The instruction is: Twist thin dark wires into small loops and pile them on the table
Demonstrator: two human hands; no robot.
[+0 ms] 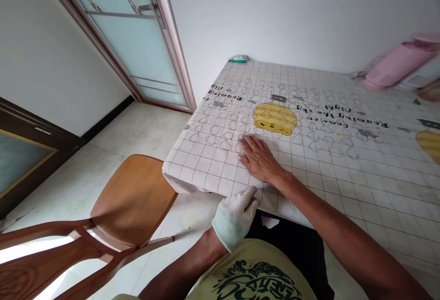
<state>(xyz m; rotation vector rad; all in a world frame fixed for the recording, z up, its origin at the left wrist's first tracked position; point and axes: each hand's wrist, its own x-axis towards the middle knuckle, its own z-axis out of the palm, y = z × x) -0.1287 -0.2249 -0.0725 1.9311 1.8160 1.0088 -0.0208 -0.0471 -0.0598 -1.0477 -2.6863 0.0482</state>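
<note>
My bare right hand [259, 158] lies with its fingers stretched out on the tablecloth [216, 171], just below a printed yellow bear balloon [275, 117]. Its fingertips touch or cover one of several thin, thread-like loops [227, 140]. These loops lie in rows over the cloth; their material is too fine to tell. My left hand [237, 213], in a white glove with a pale green cuff, is at the table's near edge. Its fingers are curled, with one along the edge of the cloth. What lies inside them, if anything, is hidden.
A wooden chair [134, 199] stands left of the table. At the table's far left corner lies a small green-and-white packet [239, 58]. A pink flask-like container [398, 64] is at the far right by the wall. Behind is a frosted-glass door [137, 39].
</note>
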